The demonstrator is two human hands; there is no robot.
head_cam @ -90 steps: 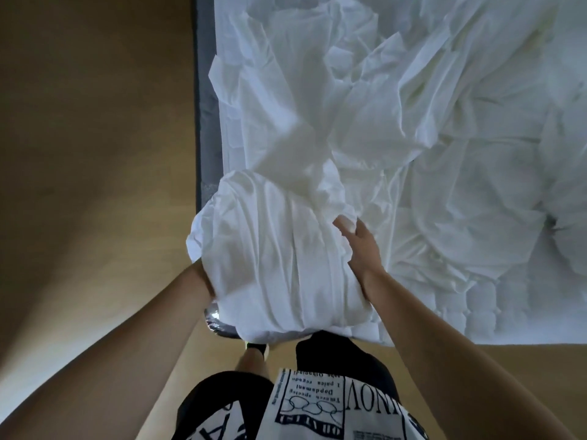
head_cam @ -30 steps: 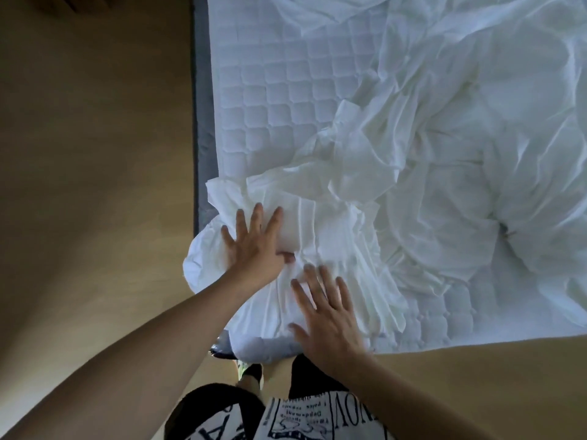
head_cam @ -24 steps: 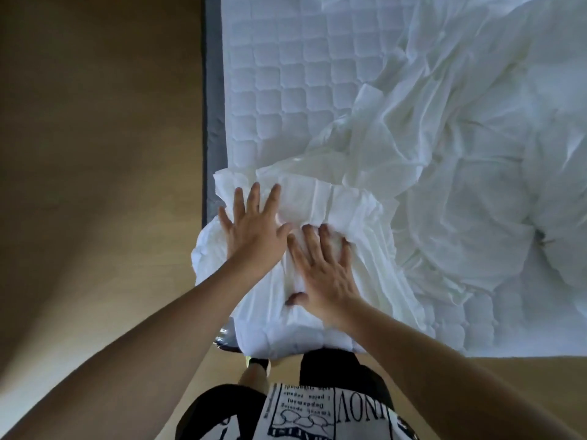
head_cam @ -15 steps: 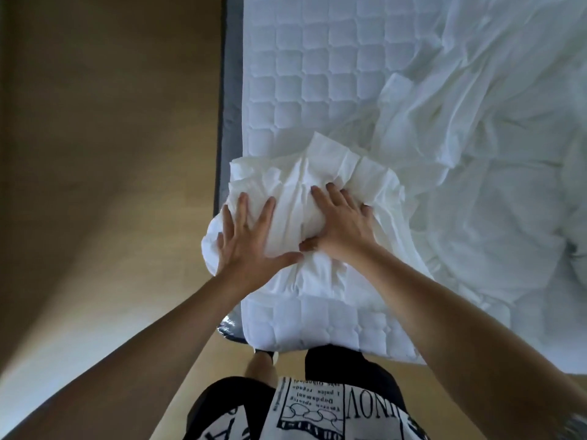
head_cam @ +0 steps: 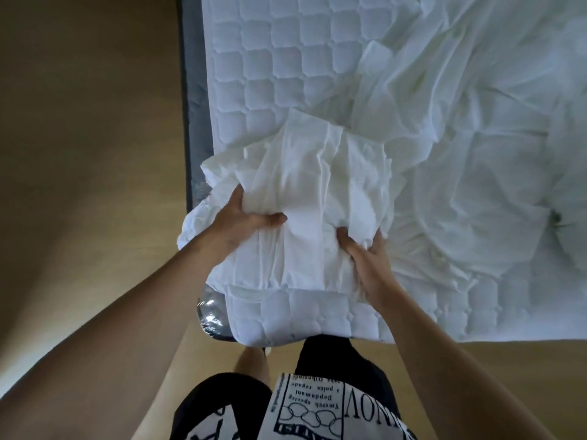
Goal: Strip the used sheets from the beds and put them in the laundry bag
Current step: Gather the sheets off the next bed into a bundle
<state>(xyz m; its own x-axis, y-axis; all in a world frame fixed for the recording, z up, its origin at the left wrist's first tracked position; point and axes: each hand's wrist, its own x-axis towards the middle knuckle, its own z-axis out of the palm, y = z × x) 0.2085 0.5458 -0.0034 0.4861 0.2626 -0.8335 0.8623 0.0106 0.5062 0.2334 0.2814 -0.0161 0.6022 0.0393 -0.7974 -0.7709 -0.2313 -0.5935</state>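
At the mattress (head_cam: pixel 273 71) corner: left hand (head_cam: pixel 244 222) and right hand (head_cam: pixel 370 258) each clench the bunched sheet (head_cam: pixel 317 185); best gathered tightly before lifting.

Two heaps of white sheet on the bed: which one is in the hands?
The bunched sheet at the mattress's near corner: left hand and right hand grip its sides. The loose sheet farther right lies untouched.

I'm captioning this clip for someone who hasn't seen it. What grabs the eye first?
Two bare hands gripping a bunched white sheet at the mattress's near-left corner: the left hand on its left side, the right hand on its right. Beyond, the quilted mattress lies bare at upper left, while more rumpled bedding covers the right side.
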